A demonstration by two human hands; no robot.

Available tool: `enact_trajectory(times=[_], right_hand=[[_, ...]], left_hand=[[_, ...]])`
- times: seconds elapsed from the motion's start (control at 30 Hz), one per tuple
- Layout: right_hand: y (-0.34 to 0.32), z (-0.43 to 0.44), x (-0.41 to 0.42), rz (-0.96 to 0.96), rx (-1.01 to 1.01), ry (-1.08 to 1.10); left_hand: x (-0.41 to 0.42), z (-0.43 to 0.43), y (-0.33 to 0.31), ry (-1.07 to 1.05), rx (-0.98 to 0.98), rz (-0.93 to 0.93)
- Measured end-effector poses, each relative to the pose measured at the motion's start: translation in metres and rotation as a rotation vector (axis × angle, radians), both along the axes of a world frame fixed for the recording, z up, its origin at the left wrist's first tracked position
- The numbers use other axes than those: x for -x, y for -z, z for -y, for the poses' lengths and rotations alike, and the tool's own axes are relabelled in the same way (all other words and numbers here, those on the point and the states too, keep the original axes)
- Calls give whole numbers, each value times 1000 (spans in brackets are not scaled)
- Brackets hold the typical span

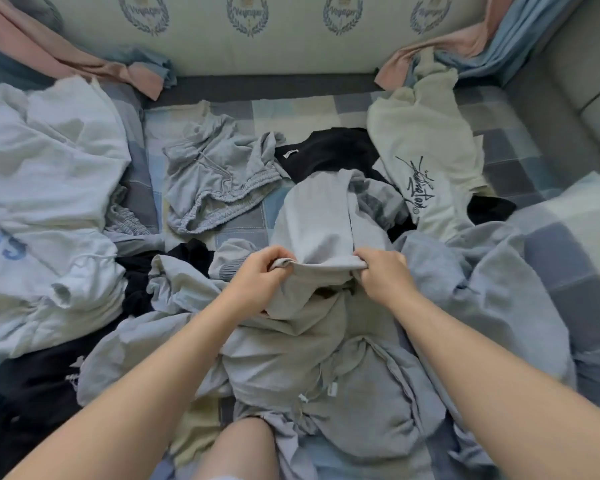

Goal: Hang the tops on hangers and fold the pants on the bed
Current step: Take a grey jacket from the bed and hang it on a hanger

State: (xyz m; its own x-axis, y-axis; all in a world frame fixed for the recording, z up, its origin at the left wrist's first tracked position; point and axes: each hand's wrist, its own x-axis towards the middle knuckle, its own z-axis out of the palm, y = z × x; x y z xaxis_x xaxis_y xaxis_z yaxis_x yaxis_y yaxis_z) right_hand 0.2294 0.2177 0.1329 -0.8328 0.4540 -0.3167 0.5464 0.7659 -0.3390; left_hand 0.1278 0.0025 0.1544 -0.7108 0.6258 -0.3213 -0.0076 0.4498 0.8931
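Both hands are clenched on one edge of a light grey garment (317, 220) in the middle of the bed. The left hand (262, 271) bunches the hem at its 9 o'clock corner, and the right hand (383, 275) pinches the 3 o'clock corner. The hem is pulled taut between them. The cloth is a smooth, plain, pale grey panel with a lengthwise fold down its right side. It runs away from the hands toward 12 o'clock over the pile; whether it is a top or pants cannot be told.

Around it on the checked sheet (520, 157):
- Grey drawstring shorts (215, 178) lie crumpled at 10 o'clock.
- A black garment (329, 150) lies at 12.
- A cream top (426, 157) with black script lies at 2.
- A white top (49, 161) is heaped at 9.
- A rumpled grey piece with cords (360, 393) lies at 6, beneath the forearms.
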Motion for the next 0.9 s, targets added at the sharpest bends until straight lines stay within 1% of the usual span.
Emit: enact_trajectory(times=[0.13, 0.27, 0.33, 0.5, 0.63, 0.7, 0.83, 0.9], right_hand=[[-82, 12, -72, -87, -20, 33], [-152, 23, -145, -165, 41, 23], [-179, 28, -173, -176, 70, 2], [-243, 36, -213, -212, 126, -39], [-290, 45, -224, -316, 184, -9], [-313, 54, -223, -386, 216, 12], [-348, 83, -220, -496, 302, 54], [-363, 105, -220, -560, 357, 100]], left_hand=[[-57, -1, -62, -76, 17, -71], [-118, 1, -119, -172, 43, -108], [-142, 4, -142, -200, 64, -110], [-184, 15, -192, -244, 84, -122], [-210, 26, -226, -321, 5, -123], [-220, 30, -245, -270, -52, -114], [-234, 46, -282, 51, -108, -70], [-238, 52, -292, 165, -117, -53]])
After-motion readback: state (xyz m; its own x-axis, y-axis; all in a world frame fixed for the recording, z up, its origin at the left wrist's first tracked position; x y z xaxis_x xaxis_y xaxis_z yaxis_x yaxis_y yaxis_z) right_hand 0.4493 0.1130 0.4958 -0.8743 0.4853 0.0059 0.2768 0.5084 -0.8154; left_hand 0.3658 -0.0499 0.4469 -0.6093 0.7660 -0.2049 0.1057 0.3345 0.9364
